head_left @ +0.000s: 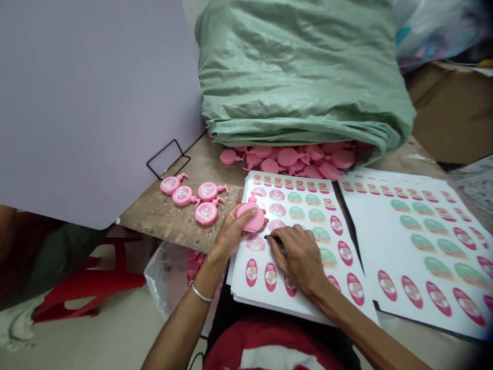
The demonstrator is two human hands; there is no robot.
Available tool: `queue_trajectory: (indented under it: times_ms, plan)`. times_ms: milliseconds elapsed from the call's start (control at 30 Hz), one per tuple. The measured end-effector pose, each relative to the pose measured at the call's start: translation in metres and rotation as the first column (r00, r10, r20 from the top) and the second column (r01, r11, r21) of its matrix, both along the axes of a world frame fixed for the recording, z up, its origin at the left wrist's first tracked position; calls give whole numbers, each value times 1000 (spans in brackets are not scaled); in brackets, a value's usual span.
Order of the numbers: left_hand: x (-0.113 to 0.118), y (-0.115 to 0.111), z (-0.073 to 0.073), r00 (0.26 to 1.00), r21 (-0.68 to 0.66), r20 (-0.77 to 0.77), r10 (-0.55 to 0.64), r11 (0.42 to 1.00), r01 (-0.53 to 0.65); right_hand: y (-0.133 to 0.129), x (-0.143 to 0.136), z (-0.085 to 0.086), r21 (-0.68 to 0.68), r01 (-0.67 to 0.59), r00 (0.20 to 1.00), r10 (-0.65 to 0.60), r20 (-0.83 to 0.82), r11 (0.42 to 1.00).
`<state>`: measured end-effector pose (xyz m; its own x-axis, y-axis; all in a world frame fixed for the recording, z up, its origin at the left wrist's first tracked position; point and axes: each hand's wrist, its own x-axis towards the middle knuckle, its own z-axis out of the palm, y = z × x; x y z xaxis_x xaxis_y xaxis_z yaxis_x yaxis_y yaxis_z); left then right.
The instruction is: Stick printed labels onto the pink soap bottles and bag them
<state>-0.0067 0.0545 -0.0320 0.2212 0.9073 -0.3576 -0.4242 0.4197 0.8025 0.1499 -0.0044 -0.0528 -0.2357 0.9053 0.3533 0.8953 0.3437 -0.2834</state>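
Note:
My left hand (231, 231), a silver bangle on its wrist, is closed around a pink toy pump bottle (251, 218). The bottle's plain round face shows, and its spout points up and right. Just to the right, my right hand (298, 254) pinches a thin black tool (274, 238), mostly hidden by the fingers. Its tip is at a round pink sticker on the sticker sheet (241, 288), which tops a stack. Rows of pink and green printed stickers cover this sheet. Several pink pump bottles with stickers on their faces (206, 213) lie on the table to the left.
A large green sack (304, 67) lies at the back, with plain pink bottles (288, 156) spilling from its mouth. On the right is a second sticker-sheet stack (373, 231). A grey panel (96, 103) with a black wire stand (169, 159), a red stool (103, 280) and a clear plastic bag (165, 280) are leftward.

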Motion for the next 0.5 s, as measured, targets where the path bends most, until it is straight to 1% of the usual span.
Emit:
queue_trajectory:
  times_ms: [100,267,367,433,500]
  plan:
    - [0,2,-4,1000,14,-15,10,1000,-9,0,1,0,8,-3,1000,3,14,1000]
    - [-1,1,-11,999,58,-25,30,998,-29,3,3,1,-53,-51,994,46,-96,997]
    - [-1,1,-13,999,61,-38,24,998,-21,5,4,1,-80,-53,992,44,-119,995]
    - [0,1,-13,998,56,-55,20,998,-17,7,3,-1,-67,-32,994,25,-106,997]
    - [0,1,-13,999,51,-39,26,998,-24,6,0,-1,-17,-19,995,17,-98,1000]
